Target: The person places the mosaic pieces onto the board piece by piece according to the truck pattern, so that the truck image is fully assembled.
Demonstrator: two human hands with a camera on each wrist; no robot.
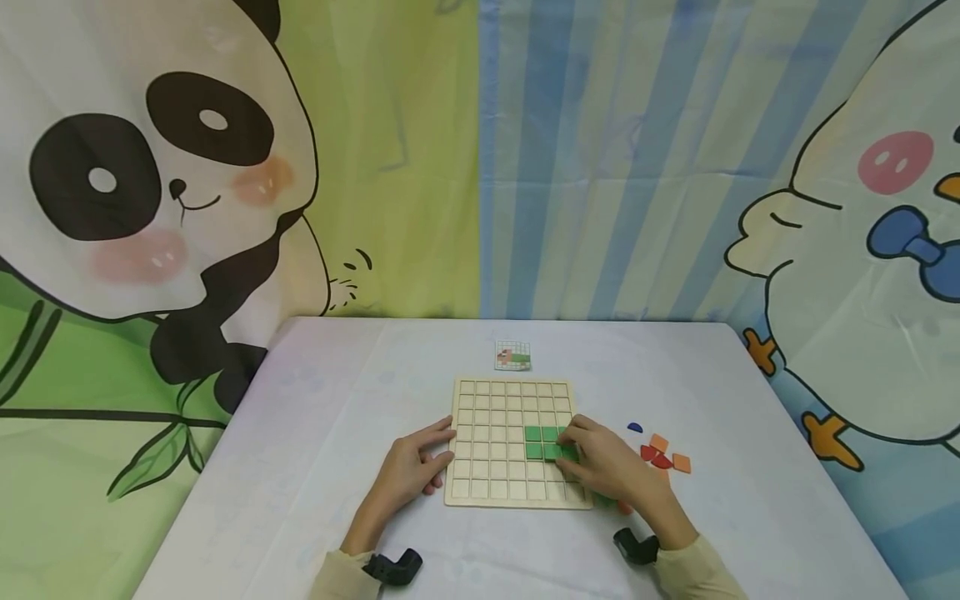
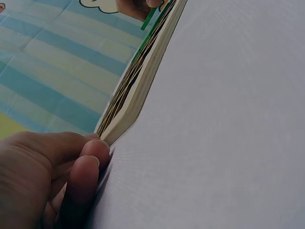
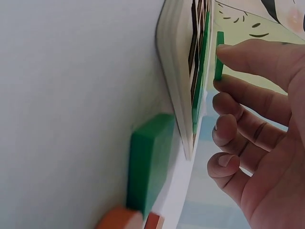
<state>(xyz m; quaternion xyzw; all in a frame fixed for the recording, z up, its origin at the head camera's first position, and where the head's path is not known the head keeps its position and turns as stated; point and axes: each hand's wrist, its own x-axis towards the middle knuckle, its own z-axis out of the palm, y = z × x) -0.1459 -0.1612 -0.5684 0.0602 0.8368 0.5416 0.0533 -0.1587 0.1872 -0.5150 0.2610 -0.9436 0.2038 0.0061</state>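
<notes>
A wooden board with a grid of square cells (image 1: 480, 471) lies on the white table, and green square tiles (image 1: 533, 451) fill several cells on its right side. My right hand (image 1: 611, 458) is over that side. Between thumb and index finger it pinches a green tile (image 3: 219, 55), held on edge just above the board in the right wrist view; its other fingers curl loosely. My left hand (image 1: 408, 467) rests at the board's left edge, thumb and fingertips touching the rim. In the left wrist view those fingertips (image 2: 95, 149) sit right at the board's corner.
Behind the board lies a small picture card (image 1: 513, 356) with a printed grid. To the right are a blue half-round piece (image 1: 635, 427), orange squares (image 1: 681, 463) and red pieces (image 1: 662, 461). A thick-looking green piece (image 3: 147, 162) stands close by the board's near right corner.
</notes>
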